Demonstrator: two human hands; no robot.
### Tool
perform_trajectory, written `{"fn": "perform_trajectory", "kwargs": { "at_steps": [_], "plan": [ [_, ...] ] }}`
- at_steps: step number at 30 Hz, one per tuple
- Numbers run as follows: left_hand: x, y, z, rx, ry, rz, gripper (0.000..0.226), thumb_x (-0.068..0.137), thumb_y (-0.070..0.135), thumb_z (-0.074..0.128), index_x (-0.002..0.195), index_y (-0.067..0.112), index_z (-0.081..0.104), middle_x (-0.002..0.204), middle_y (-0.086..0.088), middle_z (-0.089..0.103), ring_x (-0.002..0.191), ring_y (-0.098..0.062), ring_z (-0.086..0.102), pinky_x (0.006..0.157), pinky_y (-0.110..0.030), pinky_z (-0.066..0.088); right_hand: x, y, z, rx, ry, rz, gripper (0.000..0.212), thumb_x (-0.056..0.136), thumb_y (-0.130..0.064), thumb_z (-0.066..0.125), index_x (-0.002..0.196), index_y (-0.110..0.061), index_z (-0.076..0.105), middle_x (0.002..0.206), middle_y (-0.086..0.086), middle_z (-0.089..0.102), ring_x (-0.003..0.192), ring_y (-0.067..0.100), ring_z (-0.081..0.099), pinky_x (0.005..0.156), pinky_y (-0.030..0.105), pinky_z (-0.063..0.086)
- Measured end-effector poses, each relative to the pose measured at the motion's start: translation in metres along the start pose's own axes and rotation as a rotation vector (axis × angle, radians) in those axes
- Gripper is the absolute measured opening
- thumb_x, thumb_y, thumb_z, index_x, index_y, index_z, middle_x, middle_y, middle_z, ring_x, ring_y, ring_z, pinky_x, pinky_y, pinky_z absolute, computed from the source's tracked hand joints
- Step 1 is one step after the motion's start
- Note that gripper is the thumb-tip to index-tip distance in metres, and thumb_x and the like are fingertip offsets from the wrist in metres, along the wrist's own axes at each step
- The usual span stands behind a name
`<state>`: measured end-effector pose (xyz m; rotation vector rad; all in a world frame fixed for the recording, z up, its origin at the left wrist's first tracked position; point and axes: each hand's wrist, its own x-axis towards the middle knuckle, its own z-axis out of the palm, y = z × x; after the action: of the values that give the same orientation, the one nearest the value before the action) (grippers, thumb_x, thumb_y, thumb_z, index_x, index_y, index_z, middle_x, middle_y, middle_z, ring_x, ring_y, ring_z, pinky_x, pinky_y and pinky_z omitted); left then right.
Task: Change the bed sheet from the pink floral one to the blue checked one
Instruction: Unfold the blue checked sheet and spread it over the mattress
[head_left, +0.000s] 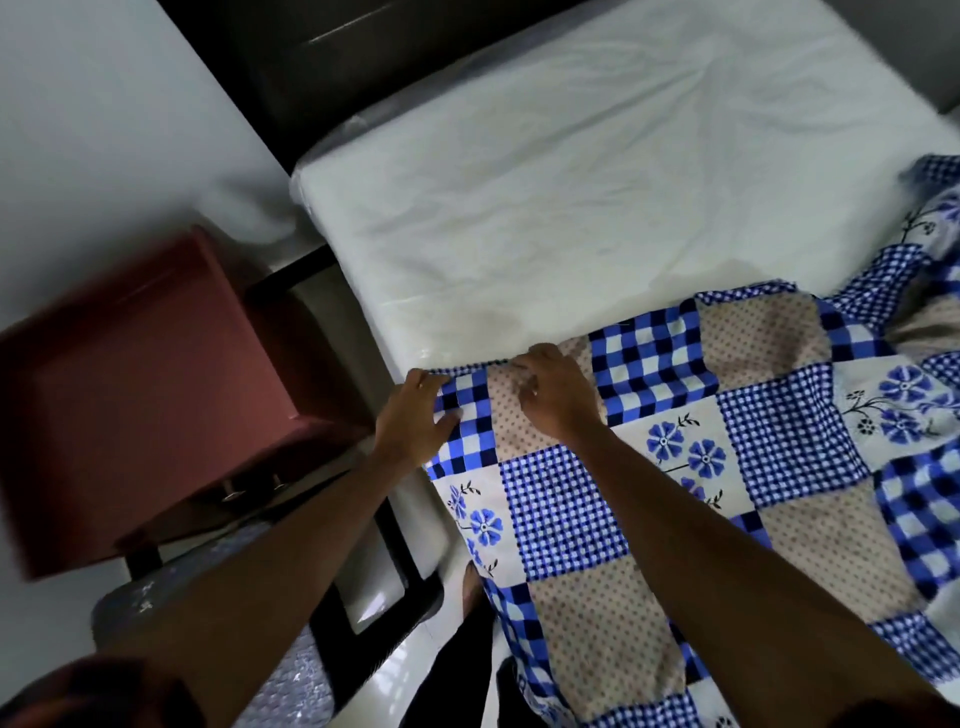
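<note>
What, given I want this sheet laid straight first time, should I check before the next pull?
1. Mattress stripped: ok, bare white surface.
2. Left hand grip on the blue checked sheet edge: ok.
3. Right hand grip on the same edge: ok.
4. Sheet covers the far end: not ok, that part is bare.
5. Sheet lies flat: not ok, bunched at the right.
6. Overhang on the far side: cannot tell, out of view.

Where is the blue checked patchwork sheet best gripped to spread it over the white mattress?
Grip the blue checked patchwork sheet along its far hem, from the near side: that free edge lies across the white mattress, where the left hand and right hand pinch it.
</note>
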<state>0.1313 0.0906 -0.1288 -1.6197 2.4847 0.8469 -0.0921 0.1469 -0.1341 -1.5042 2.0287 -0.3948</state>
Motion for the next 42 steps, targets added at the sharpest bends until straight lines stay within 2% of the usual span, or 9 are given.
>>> {"fn": "perform_trajectory", "kwargs": {
  "at_steps": [7, 13, 19, 22, 26, 30, 34, 39, 42],
  "plan": [
    [0.006, -0.011, -0.026, 0.137, 0.06, 0.346, 0.008, 0.086, 0.027, 0.065, 0.081, 0.024, 0.059, 0.084, 0.006, 0.06, 0.078, -0.021, 0.05, 0.068, -0.04, 0.048, -0.003, -0.018, 0.01, 0.232, 0.276, 0.122, 0.028, 0.084, -0.014, 0.068, 0.112, -0.015, 0.071, 0.123, 0.005, 0.055, 0.095, 0.014, 0.058, 0.08, 0.033, 0.056],
    [-0.046, 0.013, -0.027, 0.068, 0.045, 0.56, 0.01, 0.086, 0.024, 0.049, 0.083, 0.016, 0.055, 0.07, -0.003, 0.058, 0.066, -0.029, 0.056, 0.061, -0.035, 0.042, -0.045, -0.06, 0.009, 0.55, 0.526, 0.565, 0.058, 0.083, -0.047, 0.076, 0.122, -0.011, 0.052, 0.131, 0.013, 0.045, 0.1, 0.017, 0.049, 0.067, 0.026, 0.051],
    [-0.06, 0.012, -0.024, 0.197, 0.148, 0.49, 0.018, 0.094, 0.033, 0.039, 0.096, 0.018, 0.048, 0.068, 0.0, 0.065, 0.056, -0.027, 0.062, 0.065, -0.034, 0.037, -0.08, -0.091, 0.033, 0.989, 0.611, 0.987, 0.09, 0.067, -0.016, 0.09, 0.139, -0.022, 0.035, 0.137, 0.018, 0.038, 0.105, 0.027, 0.052, 0.082, 0.036, 0.053],
    [-0.064, 0.014, -0.033, 0.168, 0.039, 0.573, 0.009, 0.089, 0.031, 0.043, 0.092, 0.022, 0.044, 0.065, -0.001, 0.063, 0.06, -0.029, 0.062, 0.064, -0.032, 0.044, -0.085, -0.099, 0.045, 1.539, 0.401, 1.146, 0.056, 0.079, -0.012, 0.075, 0.127, -0.019, 0.048, 0.1, 0.016, 0.064, 0.066, 0.023, 0.066, 0.053, 0.03, 0.056],
    [-0.088, 0.019, -0.031, -0.185, -0.305, 0.336, 0.02, 0.079, 0.045, 0.05, 0.081, 0.025, 0.048, 0.071, 0.006, 0.064, 0.066, -0.02, 0.061, 0.063, -0.03, 0.045, -0.101, -0.121, 0.049, 1.407, 0.267, 1.046, 0.02, 0.09, 0.004, 0.045, 0.1, 0.009, 0.061, 0.08, 0.022, 0.063, 0.051, 0.024, 0.062, 0.039, 0.023, 0.044],
    [-0.086, 0.024, -0.009, -0.502, -0.265, 0.06, 0.03, 0.083, 0.038, 0.056, 0.102, 0.018, 0.066, 0.092, -0.004, 0.07, 0.087, -0.026, 0.065, 0.08, -0.038, 0.049, -0.123, -0.102, 0.049, 1.187, 0.406, 1.035, 0.029, 0.101, 0.0, 0.042, 0.119, 0.019, 0.056, 0.123, 0.034, 0.06, 0.108, 0.042, 0.062, 0.076, 0.035, 0.043],
    [-0.07, 0.018, 0.022, -0.03, -0.374, 0.048, 0.056, 0.1, 0.038, 0.053, 0.152, 0.025, 0.038, 0.147, -0.015, 0.039, 0.136, -0.03, 0.042, 0.111, -0.037, 0.035, -0.158, -0.087, 0.046, 1.135, 0.421, 0.978, 0.021, 0.099, 0.004, 0.043, 0.099, 0.009, 0.063, 0.117, 0.035, 0.061, 0.101, 0.041, 0.06, 0.072, 0.031, 0.036],
    [-0.071, 0.015, 0.038, 0.119, -0.52, -0.064, 0.083, 0.097, 0.054, 0.052, 0.157, 0.04, -0.003, 0.165, -0.018, 0.0, 0.152, -0.035, 0.009, 0.12, -0.044, 0.024, -0.205, -0.054, 0.025, 1.131, 0.24, 0.834, 0.018, 0.1, -0.007, 0.049, 0.083, -0.012, 0.053, 0.073, 0.003, 0.053, 0.063, 0.019, 0.049, 0.053, 0.018, 0.039],
    [-0.073, 0.016, 0.034, 0.179, -0.559, 0.017, 0.099, 0.096, 0.041, 0.062, 0.157, 0.026, -0.014, 0.166, -0.014, -0.003, 0.153, -0.034, 0.0, 0.12, -0.042, 0.02, -0.245, -0.013, 0.003, 1.137, 0.402, 0.798, 0.01, 0.101, -0.009, 0.053, 0.097, -0.006, 0.061, 0.085, 0.003, 0.056, 0.074, 0.018, 0.049, 0.066, 0.028, 0.043]
  ]
}}
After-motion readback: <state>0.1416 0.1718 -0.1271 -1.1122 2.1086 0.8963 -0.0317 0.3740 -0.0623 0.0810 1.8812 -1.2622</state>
